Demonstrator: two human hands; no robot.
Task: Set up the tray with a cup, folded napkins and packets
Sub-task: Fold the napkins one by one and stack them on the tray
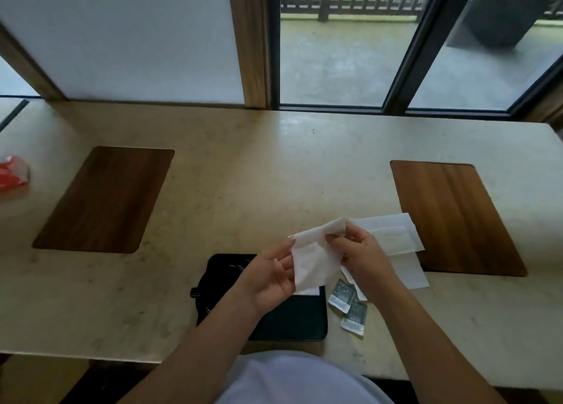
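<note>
A white napkin (315,257) hangs in the air above the black tray (301,318) at the table's front edge. My left hand (271,278) pinches its left edge and my right hand (361,255) pinches its upper right corner. More white napkins (393,236) lie flat on the table behind my right hand. Grey packets (350,307) lie just right of the tray. A white slip shows on the tray under the held napkin. No cup is visible.
Two wooden placemats lie on the beige table, one at the left (105,201) and one at the right (454,217). A red and white pack (12,175) sits at the far left edge. Windows run along the table's back.
</note>
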